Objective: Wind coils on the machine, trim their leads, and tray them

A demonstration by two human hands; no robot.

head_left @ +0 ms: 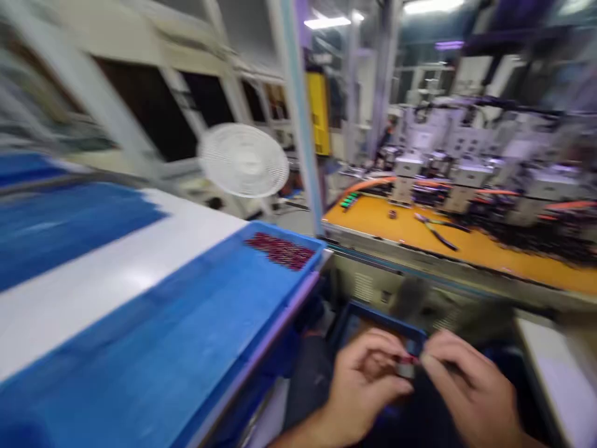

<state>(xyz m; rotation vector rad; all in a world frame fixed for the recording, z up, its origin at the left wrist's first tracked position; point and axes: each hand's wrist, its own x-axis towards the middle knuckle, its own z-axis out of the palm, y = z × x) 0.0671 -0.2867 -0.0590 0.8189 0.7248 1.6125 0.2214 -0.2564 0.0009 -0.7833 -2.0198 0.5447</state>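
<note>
Low in the head view, my left hand [366, 376] is closed, with thumb and fingertips around a small red and grey part [407, 367]. Blur hides the exact kind of the part. My right hand [466, 382] faces it from the right, its thumb and forefinger pinched together at the part's red end. What lies between the right fingertips, if anything, is too small to name. Below and behind the hands sits a dark blue bin [385, 318], partly covered by them.
A long blue tray [186, 323] on the left holds many small dark red pieces [282, 250] at its far end. Pliers [436, 230] lie on an orange machine bed [373, 218] behind a metal edge. A white fan [245, 160] and an upright post [301, 118] stand beyond.
</note>
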